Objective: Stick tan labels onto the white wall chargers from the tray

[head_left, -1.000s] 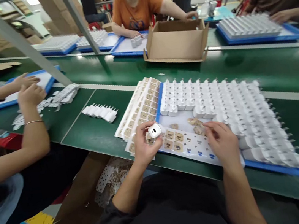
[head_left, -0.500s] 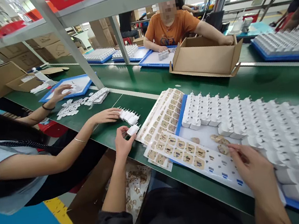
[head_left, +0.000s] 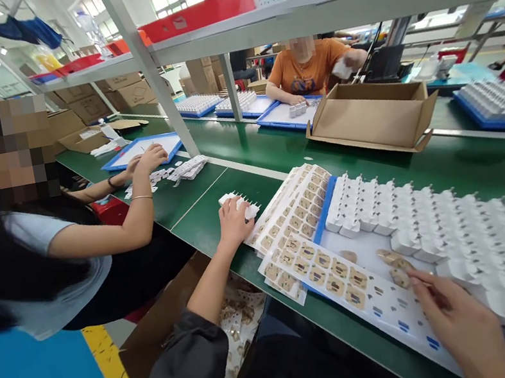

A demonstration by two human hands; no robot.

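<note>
My left hand is closed over the near end of a short row of white plug adapters with thin metal prongs; its fingertips are partly hidden. Pinched between the thumb and forefinger of my right hand is a tan sticker, above the sticker sheet. That sheet has tan labels at its left part and bare backing with small dark marks toward the right. It lies across the front edge of a blue-rimmed tray, which holds many upright white adapters in rows.
More sticker sheets are stacked left of the tray. A co-worker's arms work at the left over loose white parts. Across the green bench, a person in orange sits behind an open cardboard box. A shelf post rises at the bench's middle.
My left hand has moved from holding one adapter apart to closing over the row. The co-worker's hand has left that row for the loose parts. My right hand still pinches the sticker.
</note>
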